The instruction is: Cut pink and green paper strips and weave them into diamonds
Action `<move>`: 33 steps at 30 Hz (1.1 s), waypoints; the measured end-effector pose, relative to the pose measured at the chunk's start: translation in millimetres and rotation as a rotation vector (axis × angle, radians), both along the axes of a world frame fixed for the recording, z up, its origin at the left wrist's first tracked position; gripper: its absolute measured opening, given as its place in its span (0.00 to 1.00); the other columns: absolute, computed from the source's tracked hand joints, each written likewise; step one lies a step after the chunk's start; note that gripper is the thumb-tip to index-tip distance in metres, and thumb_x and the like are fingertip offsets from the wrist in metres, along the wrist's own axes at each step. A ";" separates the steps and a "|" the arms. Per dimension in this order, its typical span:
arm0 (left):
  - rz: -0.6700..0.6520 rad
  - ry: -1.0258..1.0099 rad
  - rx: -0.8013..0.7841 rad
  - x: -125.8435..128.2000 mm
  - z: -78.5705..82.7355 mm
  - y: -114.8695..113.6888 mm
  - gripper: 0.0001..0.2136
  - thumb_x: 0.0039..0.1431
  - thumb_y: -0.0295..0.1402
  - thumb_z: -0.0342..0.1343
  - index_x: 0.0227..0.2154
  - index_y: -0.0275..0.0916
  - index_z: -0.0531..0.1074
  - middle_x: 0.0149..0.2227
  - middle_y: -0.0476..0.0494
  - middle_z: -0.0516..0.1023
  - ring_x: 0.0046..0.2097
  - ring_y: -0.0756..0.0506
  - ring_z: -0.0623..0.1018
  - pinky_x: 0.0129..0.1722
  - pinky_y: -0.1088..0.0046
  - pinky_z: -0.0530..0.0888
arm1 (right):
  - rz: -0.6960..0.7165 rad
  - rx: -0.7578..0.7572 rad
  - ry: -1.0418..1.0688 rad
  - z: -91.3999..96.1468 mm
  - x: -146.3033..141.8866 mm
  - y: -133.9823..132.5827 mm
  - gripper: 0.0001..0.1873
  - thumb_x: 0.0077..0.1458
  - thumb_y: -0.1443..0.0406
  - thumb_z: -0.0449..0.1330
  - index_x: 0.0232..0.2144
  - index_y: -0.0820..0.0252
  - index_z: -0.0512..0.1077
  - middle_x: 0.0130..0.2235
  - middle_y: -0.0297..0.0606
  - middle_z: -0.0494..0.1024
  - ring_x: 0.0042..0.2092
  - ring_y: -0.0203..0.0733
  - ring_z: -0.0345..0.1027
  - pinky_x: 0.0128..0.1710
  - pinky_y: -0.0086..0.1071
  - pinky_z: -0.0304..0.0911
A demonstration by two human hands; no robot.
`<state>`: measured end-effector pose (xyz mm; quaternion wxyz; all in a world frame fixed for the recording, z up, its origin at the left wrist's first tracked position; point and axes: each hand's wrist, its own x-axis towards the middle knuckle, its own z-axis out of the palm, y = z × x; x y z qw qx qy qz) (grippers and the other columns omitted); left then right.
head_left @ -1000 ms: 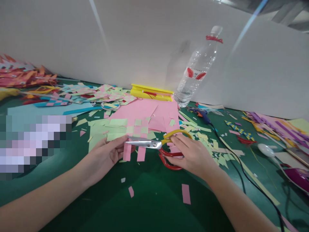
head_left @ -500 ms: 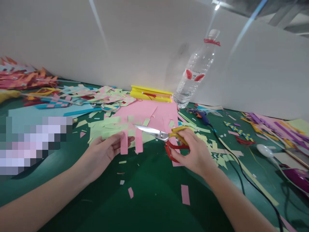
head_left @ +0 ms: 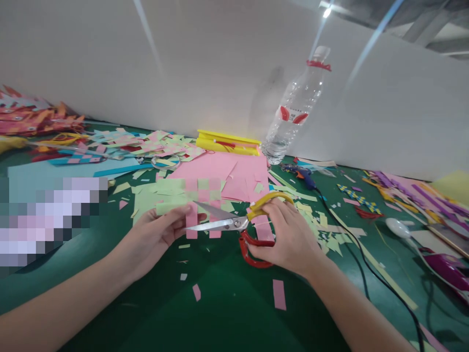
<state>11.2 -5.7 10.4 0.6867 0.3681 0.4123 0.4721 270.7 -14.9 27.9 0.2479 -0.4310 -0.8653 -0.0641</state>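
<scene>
My left hand [head_left: 158, 235] pinches the near left edge of a woven pink and green paper mat [head_left: 190, 195] that lies on the green table [head_left: 227, 303]. In my right hand [head_left: 289, 237] are scissors [head_left: 234, 225] with one yellow and one red handle loop, fingers through the loops. Their blades stand apart around the pink strip ends that hang from the mat's near edge.
A clear plastic bottle [head_left: 296, 110] leans on the white wall. Beside it lie a yellow box [head_left: 227, 142], pink sheets [head_left: 230, 171], a glue gun [head_left: 306, 176] with a black cable [head_left: 370, 264], and paper scraps [head_left: 278, 294]. Woven strips [head_left: 36, 117] pile up at far left.
The scissors dropped from above the mat back to its near edge and their blades opened over the pink strip ends. My left hand kept its hold on the mat.
</scene>
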 end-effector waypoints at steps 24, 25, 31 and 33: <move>-0.005 -0.016 -0.052 3.4 -3.3 -3.6 0.08 0.45 0.36 0.67 0.27 0.37 0.79 0.34 0.44 0.81 0.36 0.47 0.78 0.33 0.79 0.76 | -0.004 0.063 -0.102 -0.8 -1.8 1.1 0.19 0.47 0.58 0.61 0.38 0.67 0.69 0.35 0.46 0.75 0.38 0.48 0.71 0.36 0.39 0.69; -0.007 -0.024 -0.048 3.2 -3.3 -3.6 0.08 0.45 0.36 0.67 0.27 0.37 0.79 0.33 0.44 0.81 0.35 0.48 0.78 0.33 0.79 0.76 | -0.003 0.086 -0.108 -0.6 -1.9 1.2 0.19 0.47 0.58 0.61 0.37 0.68 0.69 0.34 0.46 0.75 0.38 0.48 0.71 0.35 0.39 0.69; 0.000 -0.100 -0.074 3.1 -3.8 -3.1 0.05 0.46 0.33 0.66 0.24 0.37 0.78 0.30 0.47 0.80 0.32 0.49 0.78 0.31 0.80 0.77 | 0.024 0.199 -0.123 -3.0 -0.6 2.6 0.17 0.49 0.59 0.60 0.36 0.69 0.69 0.32 0.45 0.76 0.35 0.47 0.71 0.31 0.37 0.69; 0.018 -0.109 -0.095 3.4 -4.0 -2.7 0.05 0.46 0.32 0.66 0.23 0.37 0.78 0.30 0.47 0.80 0.32 0.49 0.78 0.31 0.79 0.77 | 0.028 0.204 -0.129 -4.8 0.5 3.2 0.16 0.51 0.59 0.59 0.37 0.69 0.69 0.33 0.45 0.76 0.35 0.46 0.71 0.31 0.37 0.69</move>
